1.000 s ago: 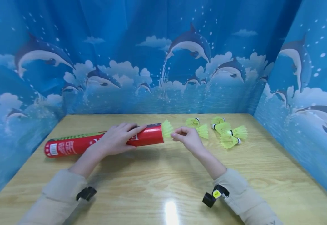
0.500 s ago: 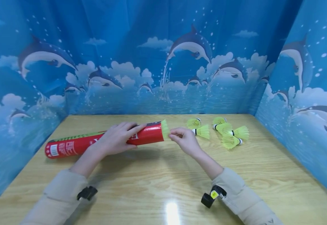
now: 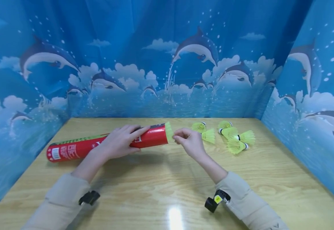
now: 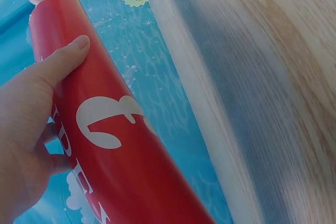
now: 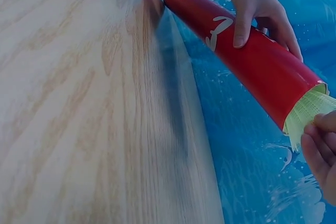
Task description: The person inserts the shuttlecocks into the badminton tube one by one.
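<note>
My left hand grips a long red shuttlecock tube from above, thumb along the near side. The tube lies slanted, its right end raised off the table. From that right end sticks the yellow-green skirt of a shuttlecock; its base is hidden inside the tube. With thumb and fingertips, my right hand pinches the skirt's edge, seen close in the right wrist view, where the skirt fans out of the mouth. In the left wrist view, the left fingers wrap the red tube.
Several yellow-green shuttlecocks lie behind and to the right of my right hand, among them one shuttlecock close by and another shuttlecock in a cluster. A blue dolphin-print curtain borders the wooden table at the back and sides.
The shuttlecock has slid a little further into the tube as my right hand moved slightly left with it. My left hand keeps its grip on the tube, nearly still.
</note>
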`<state>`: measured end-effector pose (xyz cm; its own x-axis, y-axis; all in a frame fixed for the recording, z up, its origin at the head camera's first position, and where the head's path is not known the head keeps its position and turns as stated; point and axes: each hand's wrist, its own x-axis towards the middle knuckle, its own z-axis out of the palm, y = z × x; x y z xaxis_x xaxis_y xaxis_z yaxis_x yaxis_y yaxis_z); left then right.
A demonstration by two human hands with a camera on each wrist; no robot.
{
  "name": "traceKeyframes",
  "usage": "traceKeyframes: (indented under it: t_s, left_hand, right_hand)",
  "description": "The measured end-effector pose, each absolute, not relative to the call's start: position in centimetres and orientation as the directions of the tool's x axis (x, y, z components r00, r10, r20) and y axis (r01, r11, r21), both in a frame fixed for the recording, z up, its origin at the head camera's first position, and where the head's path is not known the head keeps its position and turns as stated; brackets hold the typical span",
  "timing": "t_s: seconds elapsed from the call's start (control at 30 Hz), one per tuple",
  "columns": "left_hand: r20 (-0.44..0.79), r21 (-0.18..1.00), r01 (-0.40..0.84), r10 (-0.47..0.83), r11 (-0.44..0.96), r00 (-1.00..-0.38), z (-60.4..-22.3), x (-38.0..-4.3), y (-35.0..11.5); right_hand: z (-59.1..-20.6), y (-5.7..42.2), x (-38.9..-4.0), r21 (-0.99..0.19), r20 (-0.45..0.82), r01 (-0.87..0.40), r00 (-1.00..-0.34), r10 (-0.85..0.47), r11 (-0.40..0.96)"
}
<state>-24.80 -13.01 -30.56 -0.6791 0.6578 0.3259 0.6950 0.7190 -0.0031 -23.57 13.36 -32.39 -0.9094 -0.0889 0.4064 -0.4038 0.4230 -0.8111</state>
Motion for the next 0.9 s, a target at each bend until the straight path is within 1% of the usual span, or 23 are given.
traceKeyframes:
  t_s: [0.13, 0.23, 0.47, 0.6, 0.73, 0.9]
  left_hand:
    - [0.324, -0.015, 0.703, 0.669, 0.711, -0.670, -30.7, -24.7, -12.9]
    - [0.322, -0.014, 0.712, 0.677, 0.702, -0.662, -30.8, -24.6, -12.8]
    - [0.334, -0.002, 0.714, 0.673, 0.701, -0.660, -30.6, -24.7, -12.5]
    - [0.340, -0.004, 0.708, 0.666, 0.707, -0.664, -30.4, -24.9, -12.6]
    - [0.338, -0.007, 0.712, 0.672, 0.702, -0.659, -30.3, -24.9, -12.6]
    - [0.340, -0.013, 0.718, 0.678, 0.696, -0.652, -30.6, -24.7, -12.6]
  right_hand:
    - [-32.7, 13.3, -23.5, -0.843, 0.348, -0.349, -0.934, -0.081, 0.410]
    - [-32.9, 13.1, -23.5, -0.853, 0.327, -0.339, -0.940, -0.098, 0.398]
    - [-33.0, 12.4, -23.5, -0.821, 0.382, -0.379, -0.920, -0.084, 0.426]
    - [-32.9, 12.2, -23.6, -0.816, 0.388, -0.386, -0.917, -0.087, 0.430]
    - [-32.8, 12.1, -23.5, -0.835, 0.357, -0.361, -0.930, -0.090, 0.416]
    - [-33.0, 12.3, -23.2, -0.865, 0.287, -0.302, -0.953, -0.100, 0.400]
